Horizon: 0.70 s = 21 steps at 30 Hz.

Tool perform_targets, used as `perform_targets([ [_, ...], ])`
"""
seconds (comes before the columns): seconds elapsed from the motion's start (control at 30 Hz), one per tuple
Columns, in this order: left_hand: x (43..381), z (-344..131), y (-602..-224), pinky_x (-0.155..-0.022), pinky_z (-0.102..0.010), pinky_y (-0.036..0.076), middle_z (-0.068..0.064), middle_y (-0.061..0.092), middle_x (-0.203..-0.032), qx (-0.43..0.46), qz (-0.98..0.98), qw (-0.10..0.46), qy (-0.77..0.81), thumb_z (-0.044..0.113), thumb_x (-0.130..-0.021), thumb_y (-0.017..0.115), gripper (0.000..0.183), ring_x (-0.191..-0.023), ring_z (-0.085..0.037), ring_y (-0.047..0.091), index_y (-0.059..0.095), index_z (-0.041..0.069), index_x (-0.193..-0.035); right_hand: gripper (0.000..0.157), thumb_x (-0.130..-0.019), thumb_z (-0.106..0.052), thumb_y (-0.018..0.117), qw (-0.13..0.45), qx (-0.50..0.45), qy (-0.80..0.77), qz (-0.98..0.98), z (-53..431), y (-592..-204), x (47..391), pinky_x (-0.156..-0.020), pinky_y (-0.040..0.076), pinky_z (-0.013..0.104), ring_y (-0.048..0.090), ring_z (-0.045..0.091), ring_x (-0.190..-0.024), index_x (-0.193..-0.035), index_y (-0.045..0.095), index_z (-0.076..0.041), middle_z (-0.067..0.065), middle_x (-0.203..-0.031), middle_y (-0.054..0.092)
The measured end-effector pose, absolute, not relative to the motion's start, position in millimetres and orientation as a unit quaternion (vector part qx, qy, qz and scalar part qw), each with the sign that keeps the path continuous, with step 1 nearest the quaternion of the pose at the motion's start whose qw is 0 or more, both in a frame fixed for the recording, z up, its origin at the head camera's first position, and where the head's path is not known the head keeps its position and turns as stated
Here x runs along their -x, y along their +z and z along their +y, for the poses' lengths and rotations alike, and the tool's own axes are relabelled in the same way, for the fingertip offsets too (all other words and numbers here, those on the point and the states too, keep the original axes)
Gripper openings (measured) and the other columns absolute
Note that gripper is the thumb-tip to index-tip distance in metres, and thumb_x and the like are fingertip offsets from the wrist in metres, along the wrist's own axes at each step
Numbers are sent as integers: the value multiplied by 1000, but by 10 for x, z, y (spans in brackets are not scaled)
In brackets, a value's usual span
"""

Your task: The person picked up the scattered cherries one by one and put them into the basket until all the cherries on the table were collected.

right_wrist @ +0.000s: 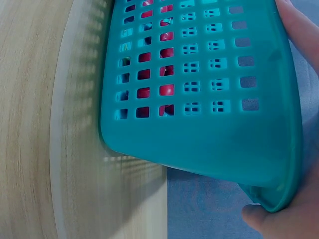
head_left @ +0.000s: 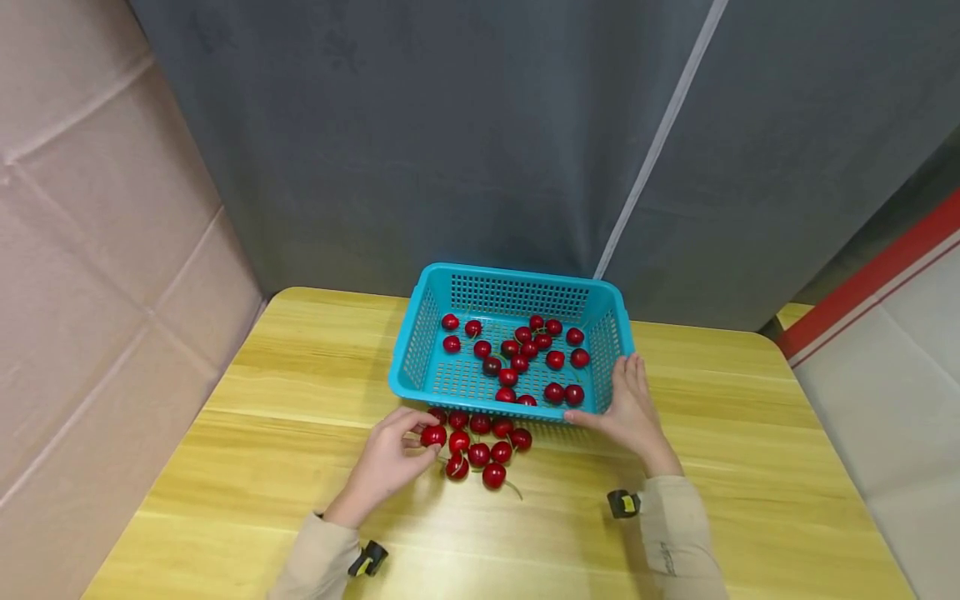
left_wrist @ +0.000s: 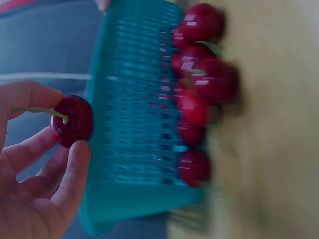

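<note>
My left hand pinches a dark red cherry between thumb and fingertips, its green stem pointing back toward the hand. In the left wrist view this cherry is beside the rim of a blue plastic basket. A group of loose cherries lies on the table against the basket's near side, just right of the left hand. More cherries are spread over the basket floor. At the basket's near right corner, my right hand holds the rim, thumb along the front and fingers along the right side.
The basket stands toward the back of a light wooden table. Behind the table hangs a dark grey curtain. A pale padded wall rises at the left, and a white panel with a red edge at the right.
</note>
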<state>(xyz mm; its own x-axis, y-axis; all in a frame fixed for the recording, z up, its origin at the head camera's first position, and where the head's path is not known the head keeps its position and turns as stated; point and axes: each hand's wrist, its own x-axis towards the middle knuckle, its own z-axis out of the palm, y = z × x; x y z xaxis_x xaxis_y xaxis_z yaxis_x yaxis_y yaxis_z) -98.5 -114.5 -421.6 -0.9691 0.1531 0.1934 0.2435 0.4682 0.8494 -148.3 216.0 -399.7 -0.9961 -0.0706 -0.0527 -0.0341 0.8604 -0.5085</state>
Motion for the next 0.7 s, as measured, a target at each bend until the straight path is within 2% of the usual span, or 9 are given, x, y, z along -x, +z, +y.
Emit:
perform_targets([
  [0.2, 1133, -1118, -3861, -66, -22, 53, -3, 59, -91, 193, -856, 77, -474, -2, -69, 70, 28, -80, -14, 59, 64, 3, -95, 130, -61, -66, 68, 38, 25, -261, 964, 2161, -3992, 1485, -108, 7, 55, -14, 38, -135, -139, 1, 13, 28, -146, -11],
  [0.37, 1381, -1099, -3654, -66, -24, 53, -4, 59, -95, 218, -870, 95, -433, 6, -73, 70, 23, -83, -15, 58, 64, 5, -95, 131, -60, -67, 68, 42, 22, -259, 965, 2164, -3994, 1496, -108, 7, 54, -15, 38, -135, -139, 0, 12, 28, -146, -12],
  [0.7, 1985, -1034, -3550, -70, -32, 51, -12, 60, -94, 243, -909, 112, -320, 9, -74, 67, 24, -80, -22, 55, 63, -1, -96, 130, -60, -67, 68, 41, 22, -257, 965, 2161, -4009, 1490, -108, 7, 55, -14, 38, -135, -140, 0, 12, 27, -146, -12],
])
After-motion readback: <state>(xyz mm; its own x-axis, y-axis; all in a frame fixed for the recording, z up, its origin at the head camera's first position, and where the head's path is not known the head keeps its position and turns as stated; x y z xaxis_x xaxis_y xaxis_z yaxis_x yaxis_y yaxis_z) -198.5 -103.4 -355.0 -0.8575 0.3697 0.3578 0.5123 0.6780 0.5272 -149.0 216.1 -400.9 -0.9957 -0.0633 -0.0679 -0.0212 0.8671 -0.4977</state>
